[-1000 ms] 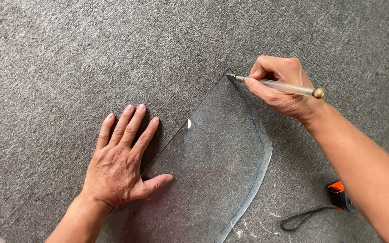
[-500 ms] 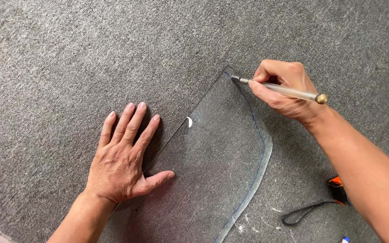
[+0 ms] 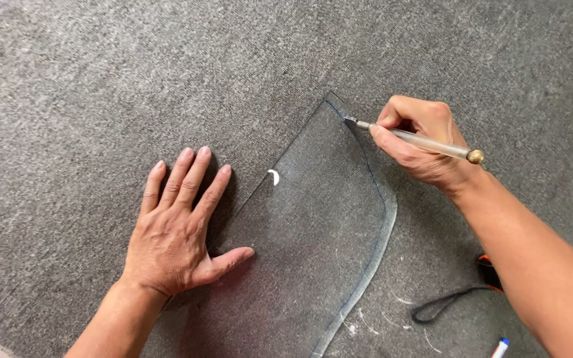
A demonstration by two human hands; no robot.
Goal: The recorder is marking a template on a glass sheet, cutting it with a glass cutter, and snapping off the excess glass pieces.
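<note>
Resting flat with fingers spread, the left hand (image 3: 177, 242) presses the gray carpeted desk (image 3: 87, 79), its thumb on the clear glass sheet (image 3: 313, 232) lying at its 3 o'clock. At the sheet's 1 o'clock edge, the right hand (image 3: 422, 142) is clenched around a glass cutter (image 3: 412, 138), tip on the blue line (image 3: 374, 179). An orange-black tool (image 3: 489, 272) lies at 5 o'clock.

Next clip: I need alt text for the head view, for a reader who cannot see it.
A right hand holds a pen-like cutting tool with its tip at the upper edge of a clear glass sheet, on a blue line drawn there. The left hand lies flat, partly on the sheet, over grey carpet.
</note>
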